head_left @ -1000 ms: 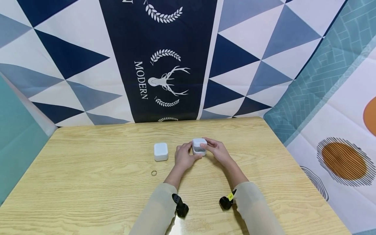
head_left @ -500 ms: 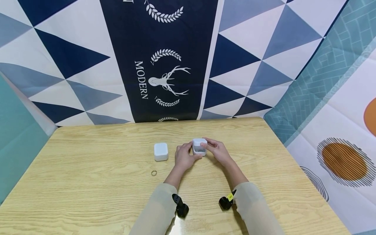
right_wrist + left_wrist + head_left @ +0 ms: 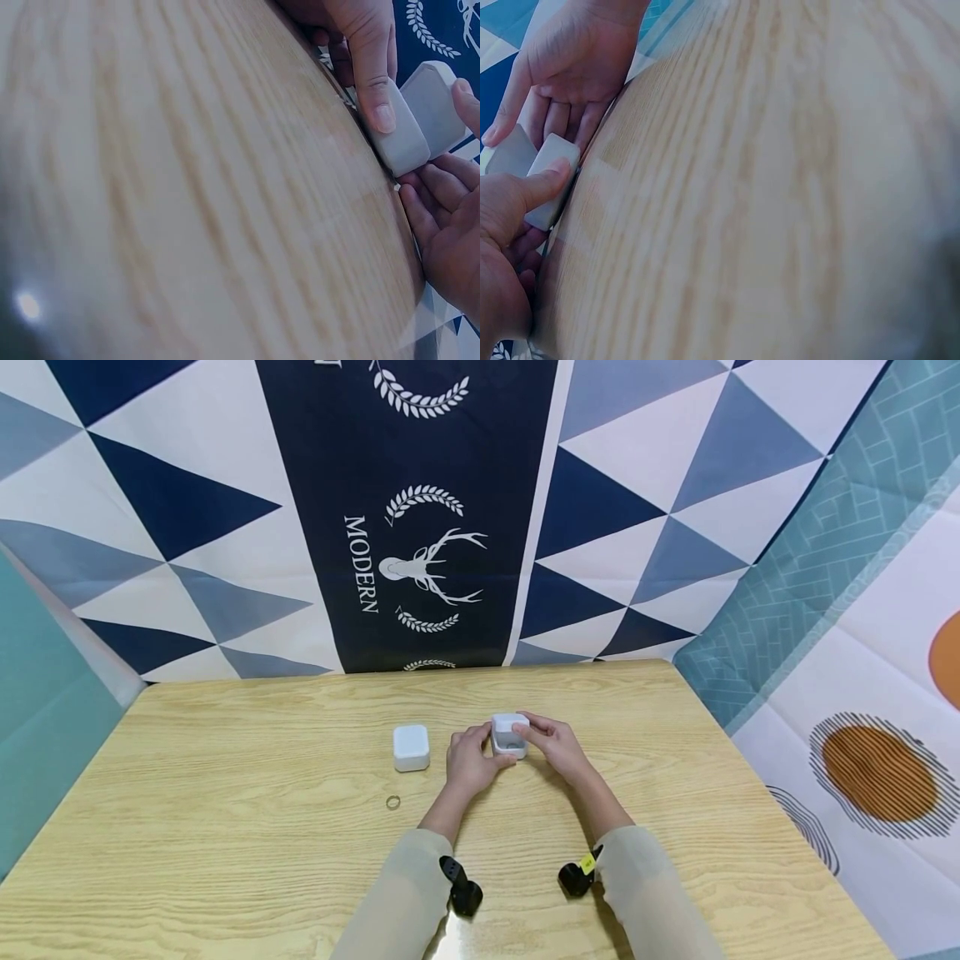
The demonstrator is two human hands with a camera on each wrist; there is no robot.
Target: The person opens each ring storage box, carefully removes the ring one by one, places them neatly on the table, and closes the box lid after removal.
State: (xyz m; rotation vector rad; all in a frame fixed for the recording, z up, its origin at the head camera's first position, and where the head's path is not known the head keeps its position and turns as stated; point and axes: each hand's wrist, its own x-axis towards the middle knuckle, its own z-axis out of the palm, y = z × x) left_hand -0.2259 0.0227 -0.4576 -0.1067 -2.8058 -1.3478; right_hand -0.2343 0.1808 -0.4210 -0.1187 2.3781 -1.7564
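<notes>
Count, boxes: two small white boxes were on the table; one open box (image 3: 510,735) sat between the hands with its lid raised, one closed box (image 3: 411,747) stood apart to its left.
Count, rings: one small ring (image 3: 393,802) lay on the wood, near the closed box and on the person's side of it.
Count, hands: two, both at the open box.
Left hand (image 3: 471,762): thumb pressed along the near side of the open box, fingers curled at its left; clamped on the box.
Right hand (image 3: 557,747): thumb on the raised lid, fingers behind and under the box; pinched on it.
Position of open box: on the table at mid-width, past the centre toward the backdrop, resting on the wood.
Writing: the word "MODERN" (image 3: 359,563) ran vertically in white on the dark blue cloth panel, beside a white stag head (image 3: 431,568) framed by laurel sprays.
Wrist devices: one black unit on each beige sleeve; the right one (image 3: 577,877) carried a yellow tag, writing too small to read.
Surface: light wooden table (image 3: 225,860) with pronounced grain.
Surroundings: cloth backdrop (image 3: 637,510) of blue, grey and white triangles; teal patterned cloth at both sides.
</notes>
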